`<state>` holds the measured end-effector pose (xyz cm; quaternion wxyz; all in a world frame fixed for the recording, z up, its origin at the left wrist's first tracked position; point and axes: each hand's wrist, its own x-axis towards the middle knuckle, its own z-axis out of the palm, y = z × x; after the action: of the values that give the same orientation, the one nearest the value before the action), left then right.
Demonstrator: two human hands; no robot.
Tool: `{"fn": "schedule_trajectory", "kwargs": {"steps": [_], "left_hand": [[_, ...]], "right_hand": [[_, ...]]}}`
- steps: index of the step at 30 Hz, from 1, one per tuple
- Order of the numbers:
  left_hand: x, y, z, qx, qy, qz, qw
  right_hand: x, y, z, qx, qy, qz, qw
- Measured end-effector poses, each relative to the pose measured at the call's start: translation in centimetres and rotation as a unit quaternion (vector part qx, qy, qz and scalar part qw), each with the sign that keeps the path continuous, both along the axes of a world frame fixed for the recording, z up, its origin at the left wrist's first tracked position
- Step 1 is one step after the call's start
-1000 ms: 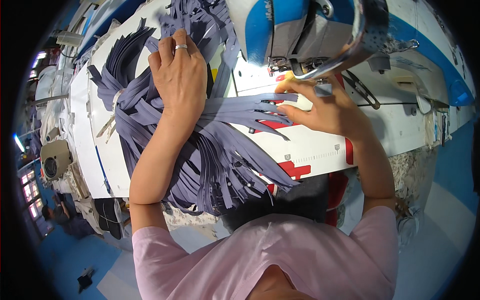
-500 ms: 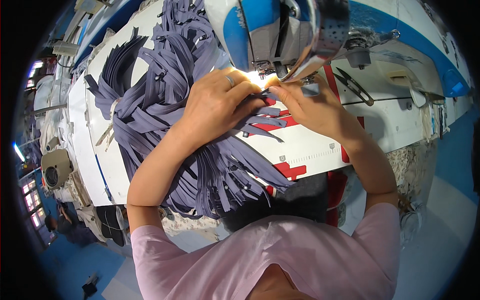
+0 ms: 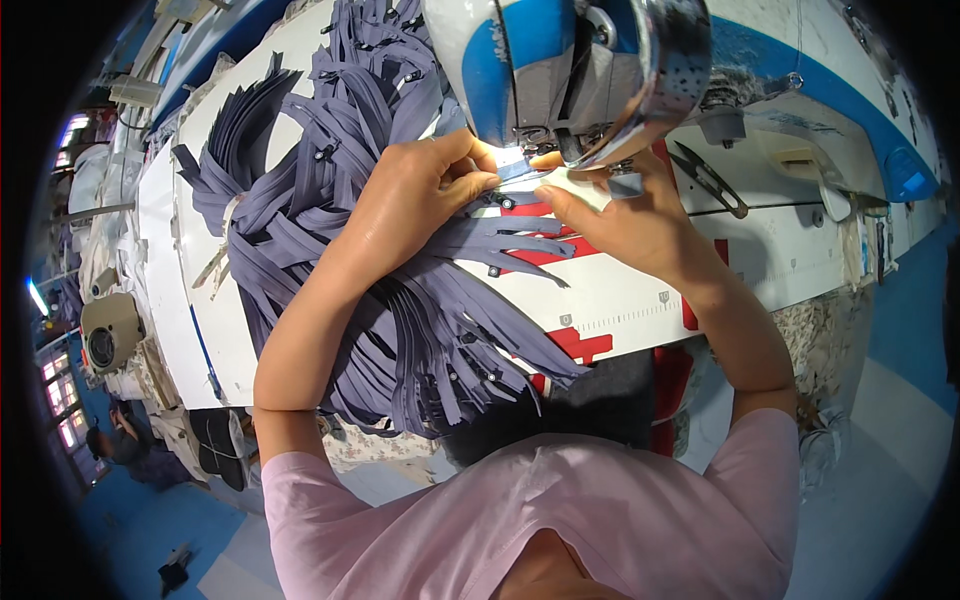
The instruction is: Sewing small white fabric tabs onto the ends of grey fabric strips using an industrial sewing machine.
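Note:
At the lit needle area of the white-and-blue sewing machine (image 3: 545, 80), my left hand (image 3: 420, 195) pinches a grey-blue zipper (image 3: 513, 171) between thumb and fingertips. The zipper's end lies by the presser foot, partly hidden by the machine head. My right hand (image 3: 635, 225) is open on the other side of the needle, thumb and index finger apart, the index tip close to the zipper's end. Other fingers of that hand are partly behind the machine. Under and beside my left forearm spreads a large pile of grey-blue zippers (image 3: 400, 320) with dark sliders.
Thread snips (image 3: 710, 180) lie on the white table (image 3: 630, 325) right of my right hand. Red tape strips (image 3: 580, 345) and a printed scale mark the table's front. A pale tie (image 3: 232, 212) binds part of the pile. Far left, a person (image 3: 125, 440) is in the background.
My hands have moved apart; the right thumb has drawn away from the left fingertips. More of the zipper by the needle shows now. The machine head appears slightly farther right and lower.

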<state>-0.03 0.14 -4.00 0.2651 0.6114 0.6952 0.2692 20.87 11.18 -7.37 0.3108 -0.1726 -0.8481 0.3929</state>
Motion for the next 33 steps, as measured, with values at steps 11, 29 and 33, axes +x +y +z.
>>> {"fn": "schedule_trajectory", "kwargs": {"steps": [11,29,33], "left_hand": [[2.4,-0.9,-1.2,0.294,0.317,-0.094,0.897],[1.1,0.2,-3.2,0.148,0.124,0.009,0.981],[0.7,0.7,-3.1,0.153,0.072,0.007,0.986]], "right_hand": [[0.0,0.5,-1.0,0.281,-0.061,-0.022,0.958],[0.4,0.4,-2.0,0.505,-0.195,-0.057,0.839],[-0.3,0.7,-1.8,0.269,-0.054,-0.046,0.96]]}}
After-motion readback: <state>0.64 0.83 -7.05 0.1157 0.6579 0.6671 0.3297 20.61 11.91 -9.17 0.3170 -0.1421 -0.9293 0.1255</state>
